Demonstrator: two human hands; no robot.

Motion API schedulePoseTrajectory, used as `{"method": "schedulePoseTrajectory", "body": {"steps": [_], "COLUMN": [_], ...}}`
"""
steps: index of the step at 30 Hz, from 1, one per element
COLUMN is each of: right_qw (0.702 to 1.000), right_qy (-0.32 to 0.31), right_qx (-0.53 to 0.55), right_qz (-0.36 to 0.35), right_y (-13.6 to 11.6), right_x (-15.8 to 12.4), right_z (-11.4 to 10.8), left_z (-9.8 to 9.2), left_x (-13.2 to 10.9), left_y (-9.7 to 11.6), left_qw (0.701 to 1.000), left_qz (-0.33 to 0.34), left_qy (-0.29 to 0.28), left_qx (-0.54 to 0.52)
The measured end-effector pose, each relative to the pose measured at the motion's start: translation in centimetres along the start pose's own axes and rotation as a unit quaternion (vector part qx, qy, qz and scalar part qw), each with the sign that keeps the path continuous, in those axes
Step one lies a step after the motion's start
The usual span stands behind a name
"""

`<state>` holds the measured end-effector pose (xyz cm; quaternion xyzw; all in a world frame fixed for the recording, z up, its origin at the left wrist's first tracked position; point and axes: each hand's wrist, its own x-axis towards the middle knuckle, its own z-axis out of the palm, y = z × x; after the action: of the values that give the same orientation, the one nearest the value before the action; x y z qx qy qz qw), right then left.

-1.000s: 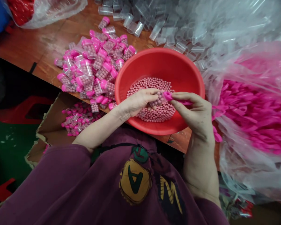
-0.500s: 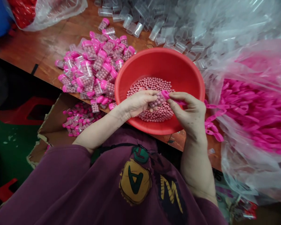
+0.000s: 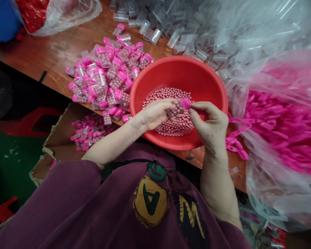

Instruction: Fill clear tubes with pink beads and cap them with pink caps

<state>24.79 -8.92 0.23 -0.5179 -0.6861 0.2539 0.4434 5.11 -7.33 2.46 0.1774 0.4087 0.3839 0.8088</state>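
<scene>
Over the red bowl (image 3: 209,79), my left hand (image 3: 157,114) is closed around a small clear bottle (image 3: 175,108) with pink beads inside. A bright pink cap (image 3: 186,103) sits on the bottle's right end. The thumb and fingers of my right hand (image 3: 209,121) pinch at that cap's outer side. Loose pink beads (image 3: 168,92) cover the bottom of the bowl beneath both hands. Part of the bottle is hidden by my left fingers.
A heap of capped, bead-filled bottles (image 3: 106,74) lies left of the bowl, above a cardboard box (image 3: 58,133) of similar bottles. Clear tubes (image 3: 176,36) are piled behind. To the right, a plastic bag (image 3: 269,193) holds pink caps (image 3: 287,135); several caps lie beside it.
The pink cap, held open-looking at the bottle's mouth before, now sits over the end of the bottle. My right fingers have shifted slightly right and down along it.
</scene>
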Motion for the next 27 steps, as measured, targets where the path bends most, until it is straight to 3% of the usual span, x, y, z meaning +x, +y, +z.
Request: {"method": "schedulePoseTrajectory", "body": {"steps": [5, 12, 15, 18, 21, 27], "right_qw": [0.999, 0.997, 0.993, 0.987, 0.993, 0.999], "right_qy": [0.008, -0.063, -0.046, 0.013, 0.059, 0.033], "right_qx": [-0.018, -0.025, -0.092, -0.146, -0.093, 0.020], "right_qz": [-0.034, -0.037, -0.052, -0.069, -0.034, 0.022], "right_y": [0.1, -0.3, 0.5, 1.0, 0.5, -0.6], "right_x": [0.3, 0.6, 0.8, 1.0, 1.1, 0.8], "right_z": [-0.9, -1.3, -1.4, -1.3, -0.6, 1.1], "left_z": [0.0, -0.4, -0.3, -0.4, -0.7, -1.4], "left_x": [0.4, 0.6, 0.6, 0.8, 0.9, 0.9], "left_y": [0.0, -0.4, -0.3, -0.3, -0.6, -1.3], "left_qw": [1.000, 1.000, 1.000, 0.998, 0.998, 0.995], "left_qz": [0.004, -0.005, -0.016, -0.021, -0.001, 0.055], "left_qy": [0.012, -0.017, 0.006, 0.009, -0.019, -0.076], "left_qx": [-0.012, -0.005, -0.024, -0.051, -0.055, -0.016]}}
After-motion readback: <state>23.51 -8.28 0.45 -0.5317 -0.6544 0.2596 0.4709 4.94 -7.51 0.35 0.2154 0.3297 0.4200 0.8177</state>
